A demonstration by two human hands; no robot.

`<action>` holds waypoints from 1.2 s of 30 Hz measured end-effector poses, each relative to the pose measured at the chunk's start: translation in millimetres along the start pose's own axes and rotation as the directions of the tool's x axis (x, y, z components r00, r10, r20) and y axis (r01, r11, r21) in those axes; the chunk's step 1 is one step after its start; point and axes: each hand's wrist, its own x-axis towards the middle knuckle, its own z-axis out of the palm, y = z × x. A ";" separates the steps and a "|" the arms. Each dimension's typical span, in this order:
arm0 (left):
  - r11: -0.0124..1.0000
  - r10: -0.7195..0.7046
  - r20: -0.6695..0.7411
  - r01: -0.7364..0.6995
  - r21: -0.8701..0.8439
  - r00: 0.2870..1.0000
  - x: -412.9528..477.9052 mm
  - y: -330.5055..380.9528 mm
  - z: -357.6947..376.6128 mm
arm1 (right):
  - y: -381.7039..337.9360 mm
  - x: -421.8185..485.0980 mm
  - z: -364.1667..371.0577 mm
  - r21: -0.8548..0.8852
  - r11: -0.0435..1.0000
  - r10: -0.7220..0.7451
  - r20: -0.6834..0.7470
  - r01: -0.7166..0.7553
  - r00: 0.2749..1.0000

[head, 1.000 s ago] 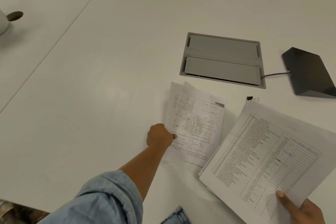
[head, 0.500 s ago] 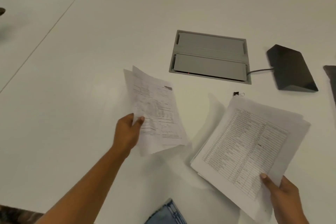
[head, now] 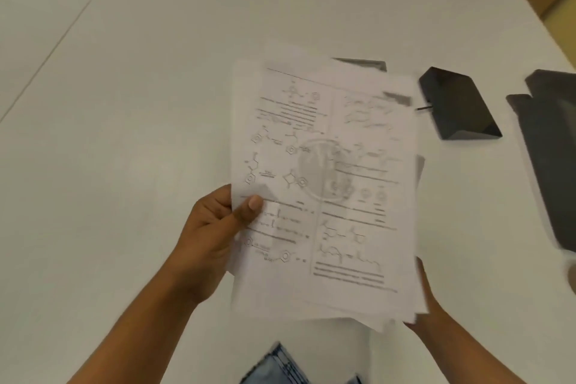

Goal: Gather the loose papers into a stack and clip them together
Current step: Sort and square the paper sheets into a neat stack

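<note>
A stack of white printed papers (head: 324, 184) is held above the white table (head: 140, 103), with a sheet of chemistry diagrams on top. My left hand (head: 215, 227) grips the stack's left edge, thumb pressed on the top sheet. My right hand (head: 427, 305) holds the stack from beneath at its lower right corner and is mostly hidden by the sheets. The edges of the sheets are uneven at the bottom right. The small black binder clip is hidden behind the papers.
A grey cable hatch (head: 361, 64) shows just above the papers. A black wedge-shaped box (head: 458, 103) with a cable sits to the right. A dark flat device (head: 551, 150) lies at the right edge. Blue denim (head: 280, 368) shows at the bottom.
My left hand lifted the diagram sheets off the table and brought them right, on top of the table-form papers in my right hand. Both sets now form one stack.
</note>
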 end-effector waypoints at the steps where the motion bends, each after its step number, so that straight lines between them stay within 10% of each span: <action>1: 0.999 -0.004 -0.007 0.005 0.042 1.000 0.1 -2.2 2.1 | -3.3 -2.3 4.8 0.130 0.987 0.090 0.046 -0.095 0.995; 13: 0.822 0.037 -0.224 0.098 0.561 0.974 14.4 -27.0 0.7 | -30.1 -15.6 18.9 0.014 0.978 -0.207 0.177 0.207 0.962; 21: 0.914 -0.406 0.075 0.405 0.027 0.911 31.8 -25.4 -13.7 | -46.8 -14.4 15.2 -0.038 0.965 -0.247 0.205 0.260 0.947; 36: 0.961 0.097 -0.247 -0.026 0.275 0.964 62.2 -58.8 19.4 | -73.4 10.9 42.1 -0.141 0.878 -0.420 0.228 0.457 0.878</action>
